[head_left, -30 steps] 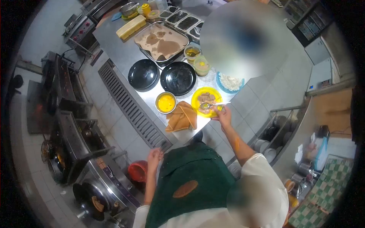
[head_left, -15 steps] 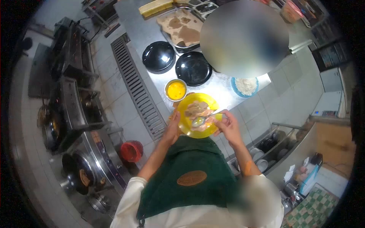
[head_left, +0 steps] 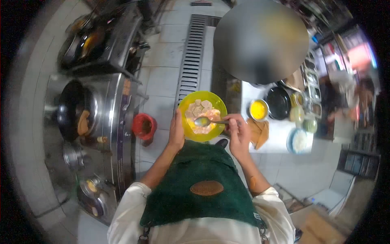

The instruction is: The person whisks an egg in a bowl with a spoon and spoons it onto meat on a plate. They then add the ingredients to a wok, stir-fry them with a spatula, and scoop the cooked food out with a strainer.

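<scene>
A yellow-green plate (head_left: 218,99) is held in front of my green apron, over the floor. On it lie pale slices, which look like raw meat, with some yellow liquid among them. My left hand (head_left: 176,131) grips the plate's left edge. My right hand (head_left: 239,132) is closed around the handle of a metal spoon (head_left: 202,121). The spoon's bowl is over the food and holds a little yellow liquid; whether it touches the slices I cannot tell.
Right, a table carries a metal bowl (head_left: 267,115) of yellow liquid, a black plate (head_left: 277,103), a brown cloth (head_left: 260,133) and a blue bowl (head_left: 290,141) of white powder. Left are a red bucket (head_left: 144,126) and a stove with a wok (head_left: 72,112). A blurred patch hides the top.
My view has turned left, so the table now sits to the right and the stove is nearer. The plate has come away from the table edge. Both hands keep their holds.
</scene>
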Action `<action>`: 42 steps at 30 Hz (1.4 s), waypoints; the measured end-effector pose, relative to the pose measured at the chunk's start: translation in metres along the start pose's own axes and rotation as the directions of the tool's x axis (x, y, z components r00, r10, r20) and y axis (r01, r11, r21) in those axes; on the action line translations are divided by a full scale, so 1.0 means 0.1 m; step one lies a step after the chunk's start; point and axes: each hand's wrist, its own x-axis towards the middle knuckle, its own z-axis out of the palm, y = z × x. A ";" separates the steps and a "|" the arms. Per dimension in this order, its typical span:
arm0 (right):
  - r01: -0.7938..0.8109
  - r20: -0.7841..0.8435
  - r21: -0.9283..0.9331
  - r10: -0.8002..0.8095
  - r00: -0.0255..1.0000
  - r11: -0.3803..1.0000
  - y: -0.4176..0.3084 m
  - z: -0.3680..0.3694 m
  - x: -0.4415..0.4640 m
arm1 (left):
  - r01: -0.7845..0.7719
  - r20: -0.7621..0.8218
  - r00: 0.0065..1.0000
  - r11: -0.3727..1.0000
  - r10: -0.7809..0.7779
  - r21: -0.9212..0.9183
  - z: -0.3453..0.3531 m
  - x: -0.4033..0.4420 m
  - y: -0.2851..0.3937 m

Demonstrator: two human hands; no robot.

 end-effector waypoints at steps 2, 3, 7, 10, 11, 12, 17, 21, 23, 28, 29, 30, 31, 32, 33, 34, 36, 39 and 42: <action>0.250 0.056 -0.198 -0.244 0.968 0.948 -0.13 0.33 0.18 | -0.026 -0.117 0.993 0.995 0.015 -0.095 -0.38 0.01 0.20; 0.474 0.104 -0.367 -0.471 0.876 0.801 -0.18 0.47 0.27 | -0.101 -0.144 0.986 0.989 0.085 -0.107 -0.55 0.00 0.30; 0.643 0.338 -0.500 -0.554 0.761 0.579 -0.36 1.22 0.65 | -0.261 -0.287 0.925 0.965 0.250 -0.002 -1.19 -0.03 0.72; 0.196 0.164 -0.134 -0.173 0.971 0.971 -0.21 1.91 0.58 | -0.323 -0.459 0.857 0.938 0.233 -0.128 -1.50 -0.01 0.90; 0.060 0.187 0.001 -0.059 0.981 0.998 -0.19 2.08 0.61 | -0.340 -0.484 0.842 0.931 0.237 -0.135 -1.64 0.00 0.94; 0.067 0.221 0.001 -0.066 0.973 0.998 -0.18 2.25 0.65 | -0.354 -0.525 0.821 0.922 0.226 -0.156 -1.79 0.04 0.98; 0.275 0.439 0.099 -0.290 0.851 0.956 -0.31 2.86 0.90 | -0.473 -0.663 0.698 0.870 0.272 -0.141 -2.28 0.13 1.19; 0.500 0.651 0.226 -0.511 0.561 0.836 -0.38 3.34 1.30 | -0.492 -0.769 0.592 0.864 0.240 -0.109 -2.59 0.18 1.42; 0.612 0.735 0.256 -0.562 0.380 0.749 -0.42 3.58 1.57 | -0.501 -0.808 0.543 0.860 0.229 -0.093 -2.79 0.28 1.49; 0.506 0.677 0.389 -0.611 0.409 0.770 -0.54 4.27 2.23 | -0.593 -0.875 0.426 0.801 0.229 -0.079 -3.23 0.64 1.53; 0.466 0.745 0.420 -0.589 0.314 0.779 -0.54 4.37 2.37 | -0.601 -0.890 0.397 0.796 0.223 -0.068 -3.23 0.68 1.63; 0.423 0.800 0.443 -0.562 0.212 0.790 -0.55 4.46 2.49 | -0.666 -0.881 0.390 0.743 0.268 -0.069 -3.16 0.70 1.74; 0.480 0.805 0.456 -0.577 0.137 0.750 -0.62 4.58 2.58 | -0.729 -0.870 0.378 0.681 0.318 -0.068 -3.12 0.73 1.87; 0.462 0.807 0.475 -0.580 0.111 0.749 -0.58 4.69 2.70 | -0.737 -0.884 0.348 0.674 0.311 -0.052 -3.10 0.76 1.97; 0.457 0.788 0.484 -0.599 0.142 0.746 -0.50 4.78 2.83 | -0.746 -0.902 0.303 0.666 0.307 -0.025 -3.07 0.78 2.05; 0.449 0.770 0.493 -0.614 0.175 0.745 -0.45 4.89 2.91 | -0.752 -0.918 0.259 0.659 0.300 0.004 -3.04 0.78 2.12; 0.352 0.766 0.465 -0.569 0.299 0.812 -0.61 5.10 3.02 | -0.758 -0.953 0.160 0.650 0.258 0.049 -3.00 0.80 2.25; 0.350 0.788 0.436 -0.539 0.297 0.829 -0.71 5.40 3.04 | -0.784 -0.977 0.058 0.615 0.206 0.084 -2.92 0.84 2.38; 0.321 0.778 0.536 -0.604 0.170 0.781 -0.49 5.61 2.97 | -0.803 -0.982 0.034 0.590 0.184 0.083 -3.02 0.87 2.34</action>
